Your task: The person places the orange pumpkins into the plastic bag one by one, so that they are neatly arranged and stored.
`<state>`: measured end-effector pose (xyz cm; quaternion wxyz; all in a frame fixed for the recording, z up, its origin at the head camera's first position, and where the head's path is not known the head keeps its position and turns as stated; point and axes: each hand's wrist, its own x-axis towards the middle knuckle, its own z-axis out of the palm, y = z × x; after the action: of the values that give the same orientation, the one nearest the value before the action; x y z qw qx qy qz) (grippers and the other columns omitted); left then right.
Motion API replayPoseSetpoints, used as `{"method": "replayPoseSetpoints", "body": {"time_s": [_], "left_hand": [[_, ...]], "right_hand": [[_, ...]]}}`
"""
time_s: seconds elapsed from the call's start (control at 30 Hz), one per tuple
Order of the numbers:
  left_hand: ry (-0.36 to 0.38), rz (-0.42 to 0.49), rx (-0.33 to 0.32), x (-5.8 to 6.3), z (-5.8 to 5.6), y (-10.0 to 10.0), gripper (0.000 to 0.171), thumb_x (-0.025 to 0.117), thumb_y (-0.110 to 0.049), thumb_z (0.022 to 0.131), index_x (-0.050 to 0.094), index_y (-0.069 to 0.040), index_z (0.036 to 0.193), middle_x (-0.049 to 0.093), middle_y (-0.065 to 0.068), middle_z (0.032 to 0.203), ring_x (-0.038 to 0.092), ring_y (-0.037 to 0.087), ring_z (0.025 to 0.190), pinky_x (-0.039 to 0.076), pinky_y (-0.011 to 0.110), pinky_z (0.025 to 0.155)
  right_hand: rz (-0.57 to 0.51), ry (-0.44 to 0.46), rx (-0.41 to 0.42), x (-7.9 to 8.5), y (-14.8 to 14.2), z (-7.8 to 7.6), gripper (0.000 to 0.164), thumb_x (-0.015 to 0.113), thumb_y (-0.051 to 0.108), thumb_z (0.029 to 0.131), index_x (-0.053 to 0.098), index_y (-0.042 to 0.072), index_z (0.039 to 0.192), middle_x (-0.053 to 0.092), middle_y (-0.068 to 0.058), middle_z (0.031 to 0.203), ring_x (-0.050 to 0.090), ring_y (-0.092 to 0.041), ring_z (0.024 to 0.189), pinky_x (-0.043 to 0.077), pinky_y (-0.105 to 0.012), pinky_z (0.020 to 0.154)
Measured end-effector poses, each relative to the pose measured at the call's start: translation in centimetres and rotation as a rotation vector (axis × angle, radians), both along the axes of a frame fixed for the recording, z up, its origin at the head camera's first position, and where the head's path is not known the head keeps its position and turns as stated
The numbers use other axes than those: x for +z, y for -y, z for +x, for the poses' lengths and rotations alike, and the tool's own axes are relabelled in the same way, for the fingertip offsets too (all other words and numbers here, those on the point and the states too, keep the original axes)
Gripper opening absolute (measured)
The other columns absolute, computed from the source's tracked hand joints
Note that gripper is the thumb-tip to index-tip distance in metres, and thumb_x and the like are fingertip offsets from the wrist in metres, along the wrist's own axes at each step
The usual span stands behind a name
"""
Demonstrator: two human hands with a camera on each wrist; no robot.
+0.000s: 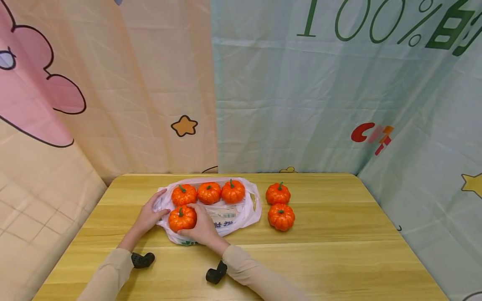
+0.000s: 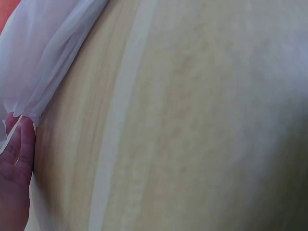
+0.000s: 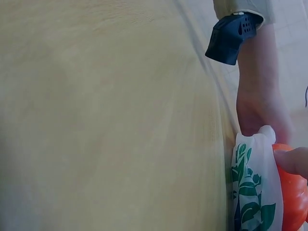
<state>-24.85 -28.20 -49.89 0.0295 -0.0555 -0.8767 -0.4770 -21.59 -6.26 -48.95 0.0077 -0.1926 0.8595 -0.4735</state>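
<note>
A white plastic bag (image 1: 244,215) lies spread on the table, with several small orange pumpkins on it. Three of them form a back row: a left pumpkin (image 1: 184,195), a middle pumpkin (image 1: 209,193) and a right pumpkin (image 1: 233,192). My right hand (image 1: 203,225) grips the front-left pumpkin (image 1: 177,221) from its right side, thumb in front and fingers behind. At the bag's left edge my left hand (image 1: 147,215) holds the plastic. In the left wrist view, the bag (image 2: 53,53) gathers at the fingertips (image 2: 26,127). Green leaf print shows on the bag (image 3: 255,192) in the right wrist view.
Right of the bag, two more pumpkins stand one behind the other on the wooden table (image 1: 331,246): a rear pumpkin (image 1: 278,194) and a front pumpkin (image 1: 281,218). A printed curtain (image 1: 286,104) hangs behind the table. Black wrist cameras sit on both forearms.
</note>
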Motion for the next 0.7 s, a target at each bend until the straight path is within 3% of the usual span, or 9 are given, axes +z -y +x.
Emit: {"method": "replayPoseSetpoints", "body": {"time_s": [0.23, 0.4, 0.7], "left_hand": [[0.010, 0.001, 0.003, 0.1, 0.0, -0.2, 0.070, 0.063, -0.010, 0.088, 0.028, -0.008, 0.150, 0.024, 0.030, 0.153, 0.027, 0.051, 0.137, 0.022, 0.068, 0.110], [-0.003, 0.003, 0.002, 0.1, 0.0, -0.2, 0.071, 0.063, -0.009, 0.087, 0.030, -0.007, 0.149, 0.025, 0.030, 0.153, 0.027, 0.051, 0.137, 0.021, 0.069, 0.110], [-0.011, -0.029, 0.022, 0.0, -0.1, -0.1, 0.071, 0.063, -0.009, 0.086, 0.031, -0.008, 0.149, 0.026, 0.031, 0.152, 0.028, 0.051, 0.136, 0.021, 0.068, 0.110]], "right_hand": [[-0.004, -0.036, 0.002, 0.3, -0.9, 0.1, 0.073, 0.084, 0.023, 0.071, 0.049, 0.013, 0.133, 0.048, -0.008, 0.142, 0.049, -0.024, 0.129, 0.042, -0.041, 0.108], [-0.009, -0.067, -0.014, 0.7, -1.8, 0.4, 0.074, 0.085, 0.023, 0.071, 0.049, 0.014, 0.134, 0.053, -0.003, 0.136, 0.051, -0.022, 0.124, 0.044, -0.040, 0.106], [-0.023, -0.138, -0.048, 1.8, -3.8, 0.6, 0.073, 0.083, 0.020, 0.073, 0.047, 0.013, 0.136, 0.051, 0.000, 0.137, 0.046, -0.021, 0.129, 0.040, -0.043, 0.109]]}}
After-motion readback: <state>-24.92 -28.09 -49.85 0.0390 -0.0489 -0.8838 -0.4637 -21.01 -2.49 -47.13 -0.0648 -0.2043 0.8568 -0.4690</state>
